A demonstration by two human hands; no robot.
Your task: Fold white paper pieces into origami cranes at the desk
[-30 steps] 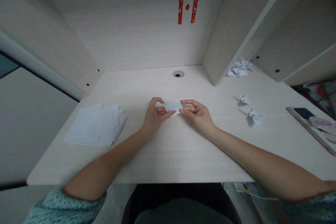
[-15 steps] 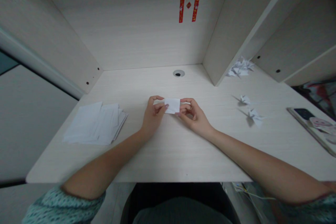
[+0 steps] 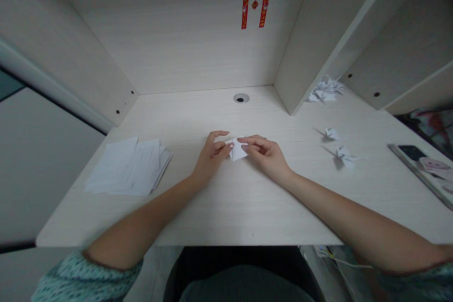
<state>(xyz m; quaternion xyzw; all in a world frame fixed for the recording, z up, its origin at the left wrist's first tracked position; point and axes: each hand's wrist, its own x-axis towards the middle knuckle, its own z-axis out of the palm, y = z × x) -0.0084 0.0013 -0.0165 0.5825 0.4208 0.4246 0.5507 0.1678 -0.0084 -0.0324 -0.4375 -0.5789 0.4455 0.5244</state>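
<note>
A small folded piece of white paper [image 3: 238, 151] is held over the middle of the desk, between both hands. My left hand [image 3: 211, 155] pinches its left side, thumb on the face turned to me. With thumb and forefinger, my right hand [image 3: 266, 155] grips the upper right part of the paper. My fingers hide its side edges. Two folded paper cranes, one nearer [image 3: 345, 155] and one farther [image 3: 331, 134], rest on the desk to the right of my right hand.
A stack of white paper sheets [image 3: 123, 167] lies at the left. Behind the upright divider [image 3: 300, 75] sits a heap of folded white paper cranes [image 3: 326, 89]. A phone in a decorated case [image 3: 423, 170] lies at the right edge. The desk has a round cable hole [image 3: 241, 98] at the back.
The paper has turned from a flat rectangle to a tilted, angled shape. My right hand has shifted its grip to the paper's upper part, and the hands are closer together.
</note>
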